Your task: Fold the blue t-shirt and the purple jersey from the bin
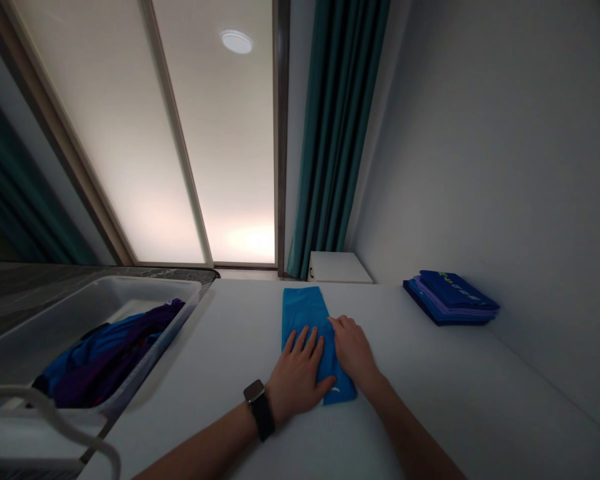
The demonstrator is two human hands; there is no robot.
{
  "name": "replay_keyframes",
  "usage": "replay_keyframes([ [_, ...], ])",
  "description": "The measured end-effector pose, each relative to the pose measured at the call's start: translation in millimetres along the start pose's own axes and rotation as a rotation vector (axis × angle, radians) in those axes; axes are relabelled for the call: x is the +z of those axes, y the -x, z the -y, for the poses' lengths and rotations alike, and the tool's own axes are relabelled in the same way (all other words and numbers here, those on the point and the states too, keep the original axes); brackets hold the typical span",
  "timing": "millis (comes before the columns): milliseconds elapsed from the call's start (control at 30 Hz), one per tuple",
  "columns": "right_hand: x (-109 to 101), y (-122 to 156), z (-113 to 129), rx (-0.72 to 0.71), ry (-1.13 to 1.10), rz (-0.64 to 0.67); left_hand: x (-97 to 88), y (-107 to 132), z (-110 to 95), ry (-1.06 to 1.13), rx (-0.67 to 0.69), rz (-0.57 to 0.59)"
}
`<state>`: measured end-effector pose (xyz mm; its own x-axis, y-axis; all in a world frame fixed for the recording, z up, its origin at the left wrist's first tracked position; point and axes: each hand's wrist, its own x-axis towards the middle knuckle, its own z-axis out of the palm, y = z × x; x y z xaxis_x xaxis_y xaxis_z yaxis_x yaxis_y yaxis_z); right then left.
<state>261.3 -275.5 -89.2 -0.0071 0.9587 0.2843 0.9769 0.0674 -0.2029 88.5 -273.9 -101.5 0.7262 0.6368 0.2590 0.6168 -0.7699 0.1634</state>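
– On the white table [220, 373], middle of it, there's a folded blue cloth [300, 303], but how much can anyone actually see?

– Top end is clear, the rest not so much. The left hand [300, 377] hides a good chunk of the lower half, and a small white mark peeks out right by its thumb. Can't make out what it is

– And the arms?

– Both forearms get cut off by the bottom edge. The plastic bin [150, 363] on the left is cropped too, its dark blue and purple clothes [115, 347] are one murky heap, and a blurry pale curved tube [50, 410] crosses its near corner. Lettering on the folded stack [453, 300] at right is too small to read

– OK, so what's the pose?

– Left one's palm down, fingers spread and pointing away, black watch [260, 408] on the wrist. Right hand [353, 350] is half curled at the cloth's right edge, index finger towards the fabric; can't tell if it's pinching. The two are close but apart, a strip of blue between them
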Motion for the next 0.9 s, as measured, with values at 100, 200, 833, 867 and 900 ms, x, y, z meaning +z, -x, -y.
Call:
replay_keyframes([
  [100,1.9,11.8,4.4,-0.077,-0.111,-0.016,0.4,-0.1,0.2,0.000,-0.001,0.001],
  [200,16.2,26.3,-2.7,-0.192,-0.225,0.005,-0.1,-0.4,-0.4,0.002,-0.004,-0.002],
  [833,19.2,36.6,-3.8,-0.211,-0.063,0.128,-19.2,7.5,12.8,0.007,0.141,0.037],
  [867,16.7,36.6,-3.7,-0.208,-0.078,0.136,-27.7,12.1,13.8,0.002,0.179,0.036],
  [900,13.1,37.4,-3.3,-0.210,-0.092,0.135,-36.7,17.2,14.2,-0.005,0.224,0.037],
])
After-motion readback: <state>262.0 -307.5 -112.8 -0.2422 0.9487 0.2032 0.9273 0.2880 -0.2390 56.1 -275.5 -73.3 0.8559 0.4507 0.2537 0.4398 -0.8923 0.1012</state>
